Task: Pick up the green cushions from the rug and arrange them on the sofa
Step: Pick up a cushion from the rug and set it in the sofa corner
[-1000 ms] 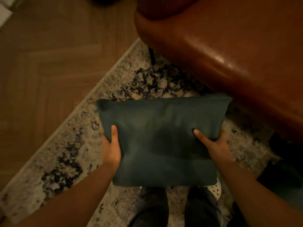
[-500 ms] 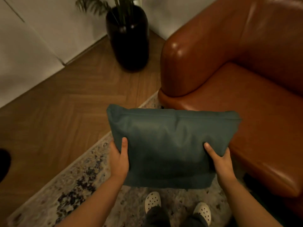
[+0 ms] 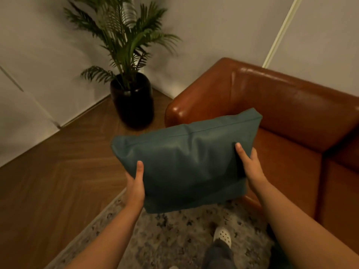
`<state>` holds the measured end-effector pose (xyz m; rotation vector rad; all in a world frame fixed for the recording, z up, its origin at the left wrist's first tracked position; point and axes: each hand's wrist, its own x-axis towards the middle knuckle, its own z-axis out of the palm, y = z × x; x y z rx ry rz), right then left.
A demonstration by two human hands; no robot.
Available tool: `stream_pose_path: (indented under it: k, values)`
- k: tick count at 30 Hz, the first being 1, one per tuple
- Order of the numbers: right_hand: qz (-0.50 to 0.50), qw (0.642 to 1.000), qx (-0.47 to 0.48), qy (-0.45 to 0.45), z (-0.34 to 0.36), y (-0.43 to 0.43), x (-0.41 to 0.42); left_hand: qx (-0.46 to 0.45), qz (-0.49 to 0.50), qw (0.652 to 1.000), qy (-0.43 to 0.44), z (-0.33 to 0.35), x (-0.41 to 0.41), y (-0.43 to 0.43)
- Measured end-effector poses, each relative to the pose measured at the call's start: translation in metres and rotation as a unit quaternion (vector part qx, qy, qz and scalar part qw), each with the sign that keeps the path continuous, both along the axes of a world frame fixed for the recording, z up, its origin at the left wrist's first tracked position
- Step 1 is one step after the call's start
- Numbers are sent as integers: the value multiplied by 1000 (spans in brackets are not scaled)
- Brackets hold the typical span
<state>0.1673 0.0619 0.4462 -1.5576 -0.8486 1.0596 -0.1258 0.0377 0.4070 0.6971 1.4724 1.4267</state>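
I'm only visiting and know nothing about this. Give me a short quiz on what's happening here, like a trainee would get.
1. What stands on the floor beside the brown sofa? A) a lamp B) a potted plant C) a stool
2. How many hands hold the green cushion?
3. True or false: the green cushion lies flat on the sofa seat.

Key
1. B.
2. Two: the left hand and the right hand grip its opposite sides.
3. False: it is held up in the air in front of the sofa.
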Motion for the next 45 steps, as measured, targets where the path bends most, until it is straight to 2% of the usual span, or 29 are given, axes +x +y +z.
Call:
stream_pose_path:
  k: [9, 15, 19, 24, 28, 31, 33, 36, 38, 40, 41, 43, 45]
  values:
    - [26, 991, -19, -130, 23, 75, 54, -19, 38, 996, -84, -12, 77, 40]
    - [107, 969, -27, -222, 27, 175, 103, -84, 55, 981, -165, -34, 153, 98]
    - [155, 946, -2, -283, 32, 252, 136, -90, 90, 965, -230, -45, 210, 145]
    - [255, 888, 54, -379, 32, 338, 146, -126, 174, 910, -353, -72, 284, 184]
    - [291, 845, 99, -438, 31, 378, 124, -159, 209, 861, -436, -72, 323, 210]
    - [307, 821, 144, -458, 26, 393, 108, -233, 210, 811, -494, -76, 331, 228]
    - [338, 801, 160, -467, 16, 397, 105, -290, 180, 802, -491, -76, 331, 237]
    - [379, 765, 169, -492, -7, 396, 102, -356, 164, 822, -413, -81, 315, 255]
    - [413, 728, 186, -515, -22, 391, 99, -381, 188, 842, -332, -103, 296, 270]
    - [451, 671, 197, -554, -38, 386, 97, -394, 185, 874, -214, -138, 279, 284]
    - [466, 651, 196, -566, -46, 384, 97, -387, 183, 887, -175, -152, 271, 293]
    - [481, 628, 200, -578, -57, 378, 96, -333, 157, 921, -129, -132, 260, 311]
    - [483, 634, 203, -568, -61, 372, 95, -292, 137, 936, -140, -100, 255, 323]
